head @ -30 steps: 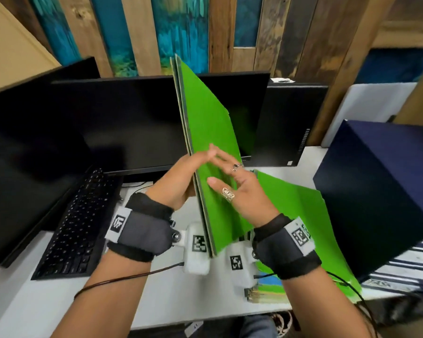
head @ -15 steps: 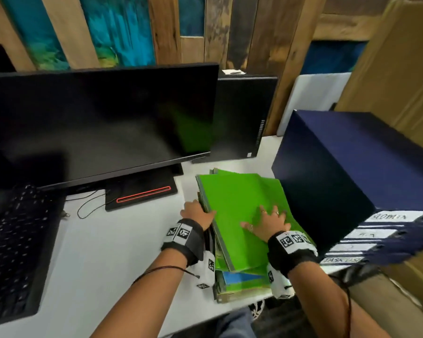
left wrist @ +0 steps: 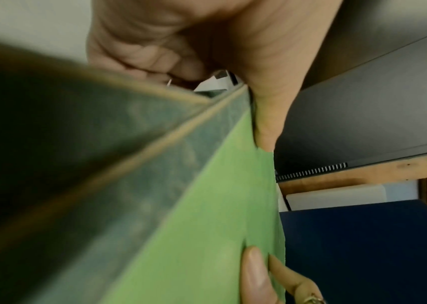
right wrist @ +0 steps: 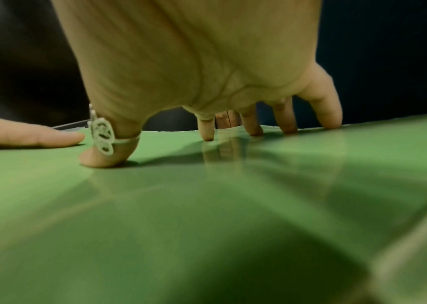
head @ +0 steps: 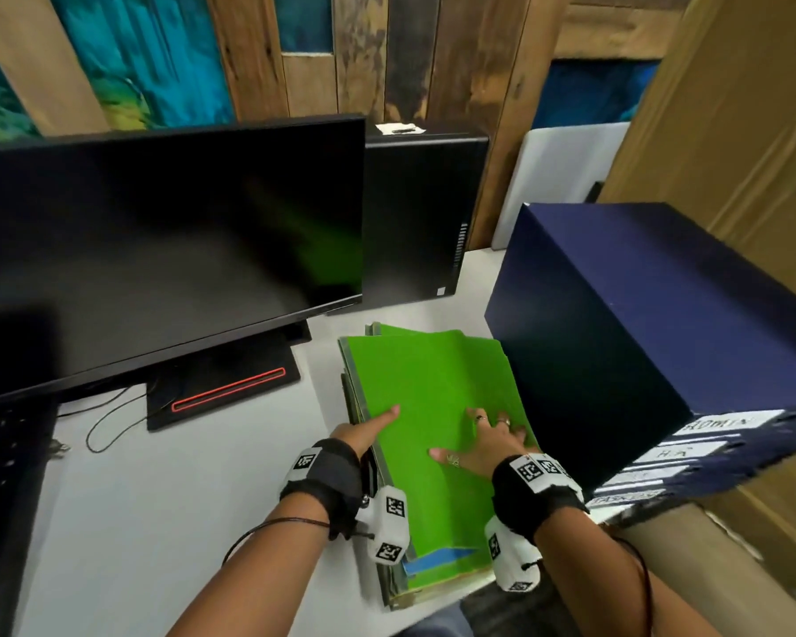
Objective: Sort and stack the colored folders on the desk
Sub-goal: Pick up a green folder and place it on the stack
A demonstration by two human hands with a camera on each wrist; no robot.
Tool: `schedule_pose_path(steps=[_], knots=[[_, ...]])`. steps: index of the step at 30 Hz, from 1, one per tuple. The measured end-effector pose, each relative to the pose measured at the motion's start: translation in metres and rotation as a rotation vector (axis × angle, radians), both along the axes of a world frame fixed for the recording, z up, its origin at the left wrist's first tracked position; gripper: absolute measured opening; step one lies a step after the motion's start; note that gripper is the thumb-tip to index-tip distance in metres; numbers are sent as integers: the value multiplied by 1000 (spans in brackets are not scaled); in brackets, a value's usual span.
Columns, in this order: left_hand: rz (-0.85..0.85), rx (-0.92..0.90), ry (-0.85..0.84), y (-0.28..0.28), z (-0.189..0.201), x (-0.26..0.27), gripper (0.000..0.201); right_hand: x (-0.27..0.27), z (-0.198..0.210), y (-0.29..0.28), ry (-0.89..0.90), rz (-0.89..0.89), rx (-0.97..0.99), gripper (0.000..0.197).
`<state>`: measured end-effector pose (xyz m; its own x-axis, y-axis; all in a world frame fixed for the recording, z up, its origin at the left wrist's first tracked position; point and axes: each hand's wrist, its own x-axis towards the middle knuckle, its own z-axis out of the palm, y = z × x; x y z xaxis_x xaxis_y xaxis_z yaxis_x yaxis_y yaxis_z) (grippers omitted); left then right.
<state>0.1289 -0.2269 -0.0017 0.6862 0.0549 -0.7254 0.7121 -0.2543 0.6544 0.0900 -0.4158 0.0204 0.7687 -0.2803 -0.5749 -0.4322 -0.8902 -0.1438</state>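
A stack of green folders (head: 433, 397) lies flat on the white desk (head: 180, 498), right of the monitor. A blue folder (head: 437, 554) peeks out low in the stack at its near end. My left hand (head: 368, 429) grips the stack's left edge: the thumb lies on the top green cover (left wrist: 207, 226) and the fingers curl below the edge. My right hand (head: 483, 441) rests on top with straight, spread fingers; the fingertips (right wrist: 208, 133) press on the green cover (right wrist: 207, 205). The lower folders are mostly hidden.
A black monitor (head: 157, 250) with a red-lined base (head: 226, 388) stands to the left, a computer tower (head: 414, 213) behind. Dark blue box files (head: 639, 337) rise close against the stack's right side. A keyboard (head: 5, 452) lies far left, with a loose cable (head: 106, 420) nearby.
The green folders, held upright between both hands a second ago, have come down flat onto the stack. My right hand now lies pressed on top, my left at the edge.
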Motion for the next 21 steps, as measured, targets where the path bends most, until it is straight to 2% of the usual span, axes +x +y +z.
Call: schedule_pose_path(steps=[4,7,10,13,14,15,16,17,18,19,21], knots=[[-1,-66,-5,3,3,0,107,0,-2,4,-27,-16,32,110],[5,-159,-19,0,6,-1,106,5,-3,0,-83,-92,119,117],[71,-221,-120,-2,14,-1,99,9,-2,-13,-246,-364,419,126],[103,-301,-276,5,33,-4,105,17,2,-29,-439,-633,626,112],[100,-319,-320,11,40,-7,107,19,4,-32,-458,-657,672,112],[103,-337,-373,17,48,-10,100,21,10,-33,-461,-657,739,117],[108,-358,-429,25,52,-13,85,23,14,-33,-472,-633,798,123],[101,-380,-493,31,60,-18,70,26,20,-33,-497,-608,846,120],[85,-400,-555,37,67,-22,61,29,28,-32,-544,-578,895,109],[76,-408,-620,42,73,-25,59,32,35,-31,-591,-556,940,100],[69,-387,-705,53,77,-28,58,36,49,-25,-679,-512,1048,98]])
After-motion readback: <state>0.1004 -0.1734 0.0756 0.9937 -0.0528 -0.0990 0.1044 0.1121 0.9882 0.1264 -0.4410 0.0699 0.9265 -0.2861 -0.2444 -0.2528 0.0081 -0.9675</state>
